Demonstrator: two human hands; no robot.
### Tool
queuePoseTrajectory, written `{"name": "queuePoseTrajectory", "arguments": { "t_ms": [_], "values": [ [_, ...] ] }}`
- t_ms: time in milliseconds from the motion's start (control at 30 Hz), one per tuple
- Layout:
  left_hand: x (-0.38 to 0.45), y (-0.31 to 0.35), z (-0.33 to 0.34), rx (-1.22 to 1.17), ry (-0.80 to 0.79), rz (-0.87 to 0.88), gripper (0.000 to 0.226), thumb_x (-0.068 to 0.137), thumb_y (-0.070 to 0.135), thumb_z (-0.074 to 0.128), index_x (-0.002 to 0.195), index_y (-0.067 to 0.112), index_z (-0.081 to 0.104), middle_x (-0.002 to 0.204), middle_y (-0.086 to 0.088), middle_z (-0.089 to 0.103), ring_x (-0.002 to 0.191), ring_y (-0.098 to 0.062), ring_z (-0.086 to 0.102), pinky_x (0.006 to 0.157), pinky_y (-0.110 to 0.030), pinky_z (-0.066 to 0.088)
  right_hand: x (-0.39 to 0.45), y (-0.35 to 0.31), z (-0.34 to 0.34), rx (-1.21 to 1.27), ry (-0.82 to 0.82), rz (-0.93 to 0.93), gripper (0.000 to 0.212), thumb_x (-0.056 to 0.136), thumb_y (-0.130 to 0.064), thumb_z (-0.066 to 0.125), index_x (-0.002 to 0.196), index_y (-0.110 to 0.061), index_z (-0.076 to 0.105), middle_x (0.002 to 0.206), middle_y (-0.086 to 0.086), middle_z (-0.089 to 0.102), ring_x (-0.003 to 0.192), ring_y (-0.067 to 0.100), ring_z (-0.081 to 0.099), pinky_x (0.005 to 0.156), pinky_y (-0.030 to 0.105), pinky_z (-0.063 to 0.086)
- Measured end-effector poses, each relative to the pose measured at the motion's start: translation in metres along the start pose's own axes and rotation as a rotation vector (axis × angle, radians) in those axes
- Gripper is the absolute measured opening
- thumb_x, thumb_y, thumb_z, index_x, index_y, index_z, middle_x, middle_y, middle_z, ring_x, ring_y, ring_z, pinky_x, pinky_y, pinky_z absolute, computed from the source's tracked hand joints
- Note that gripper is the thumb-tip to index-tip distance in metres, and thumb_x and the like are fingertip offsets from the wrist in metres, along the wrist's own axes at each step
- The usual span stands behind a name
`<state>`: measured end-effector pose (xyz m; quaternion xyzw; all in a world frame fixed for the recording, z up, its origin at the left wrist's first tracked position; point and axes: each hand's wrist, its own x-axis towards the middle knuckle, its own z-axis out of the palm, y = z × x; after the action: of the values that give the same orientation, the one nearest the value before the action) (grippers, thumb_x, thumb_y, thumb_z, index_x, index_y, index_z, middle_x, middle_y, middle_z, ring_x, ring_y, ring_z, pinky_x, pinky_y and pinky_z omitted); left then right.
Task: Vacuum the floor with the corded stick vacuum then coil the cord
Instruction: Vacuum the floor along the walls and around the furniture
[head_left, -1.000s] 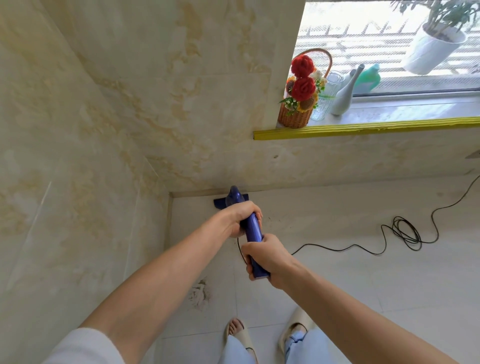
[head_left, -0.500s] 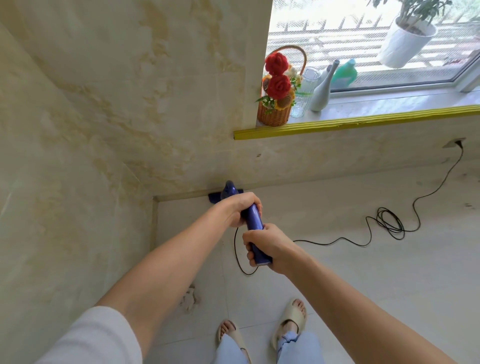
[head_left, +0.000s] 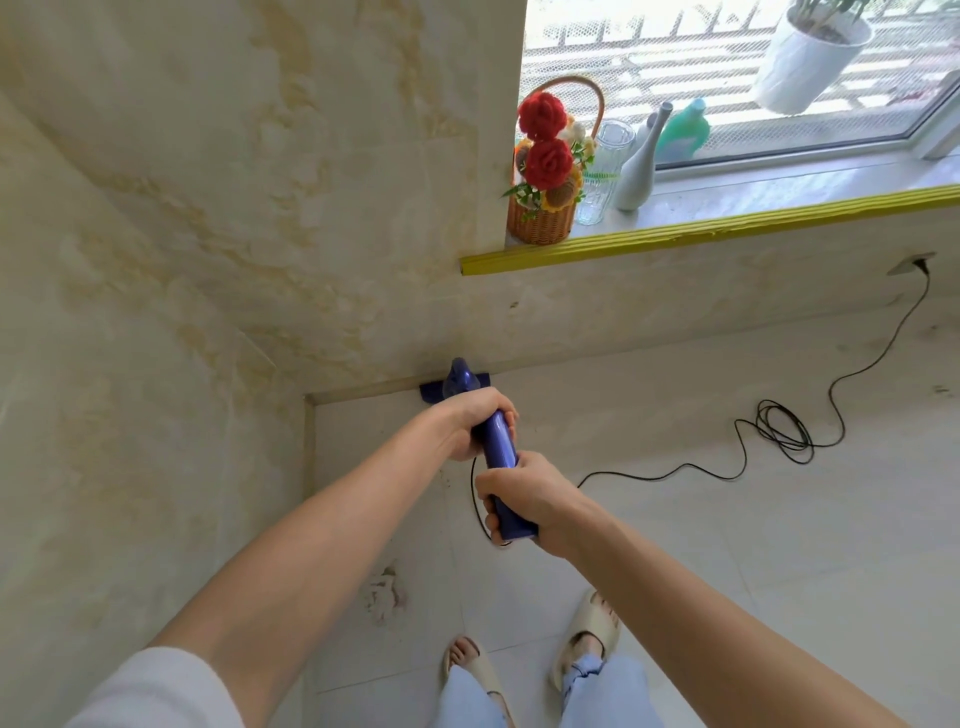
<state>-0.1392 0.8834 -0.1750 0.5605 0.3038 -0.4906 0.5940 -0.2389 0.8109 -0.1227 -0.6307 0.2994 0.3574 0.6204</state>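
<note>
Both hands, left hand (head_left: 467, 423) farther and right hand (head_left: 522, 493) nearer, gripped the blue vacuum (head_left: 501, 452); far right, a wicker basket (head_left: 540, 226) held red flowers (head_left: 545, 161).

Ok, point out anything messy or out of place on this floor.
A clump of dirty debris lies on the floor tiles near the left wall. The black cord sprawls loose with a tangled loop, not coiled.

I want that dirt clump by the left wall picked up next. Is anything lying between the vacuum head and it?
Nothing visible blocks the way. The vacuum head sits at the far wall's base, and the dirt clump lies nearer the feet on bare tile. The cord runs off right; only a small loop hangs under the right hand.
</note>
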Motion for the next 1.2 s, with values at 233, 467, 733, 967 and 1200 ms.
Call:
{"name": "queuePoseTrajectory", "arguments": {
  "t_ms": [233,467,733,967,1200],
  "values": [
    [0.001,-0.011,0.019,-0.027,0.011,0.053,0.015,0.084,0.000,0.049,0.071,0.008,0.047,0.043,-0.001,0.048,0.052,-0.013,0.045,0.062,-0.025,0.045,-0.003,0.010,-0.023,-0.073,0.016,-0.007,0.022,0.084,0.001,0.053,0.102,-0.007,0.043,0.068,0.009,0.050,0.048,0.016,0.049,0.043,0.025,0.046],
    [0.005,-0.020,0.057,-0.050,0.004,0.066,0.015,0.083,0.000,0.048,0.070,0.008,0.048,0.045,-0.001,0.049,0.052,-0.013,0.046,0.062,-0.024,0.045,-0.019,0.023,-0.058,-0.065,0.029,-0.033,0.028,0.082,0.002,0.053,0.108,-0.005,0.046,0.067,0.009,0.049,0.044,0.015,0.048,0.042,0.022,0.043],
    [0.007,-0.017,0.132,-0.037,-0.027,0.037,0.023,0.084,0.002,0.049,0.063,0.009,0.046,0.047,-0.001,0.048,0.052,-0.012,0.045,0.063,-0.022,0.044,-0.039,0.031,-0.123,0.028,0.041,-0.055,0.019,0.081,0.006,0.051,0.094,-0.007,0.047,0.065,0.011,0.048,0.043,0.017,0.047,0.042,0.024,0.043],
    [0.028,-0.004,0.171,-0.112,0.019,0.072,0.025,0.089,0.005,0.047,0.067,0.012,0.039,0.041,0.005,0.043,0.036,-0.008,0.043,0.043,-0.018,0.041,-0.020,0.026,-0.167,-0.003,0.049,-0.058,0.018,0.082,0.003,0.050,0.097,-0.005,0.047,0.066,0.010,0.048,0.042,0.015,0.048,0.042,0.023,0.044],
    [0.036,-0.010,0.216,-0.056,-0.024,0.071,0.025,0.087,0.003,0.045,0.063,0.010,0.042,0.045,0.000,0.046,0.054,-0.013,0.043,0.061,-0.023,0.042,-0.037,0.040,-0.216,-0.004,0.049,-0.059,0.020,0.082,0.002,0.052,0.098,-0.008,0.045,0.064,0.009,0.048,0.043,0.016,0.047,0.040,0.022,0.043]
  ]
}}
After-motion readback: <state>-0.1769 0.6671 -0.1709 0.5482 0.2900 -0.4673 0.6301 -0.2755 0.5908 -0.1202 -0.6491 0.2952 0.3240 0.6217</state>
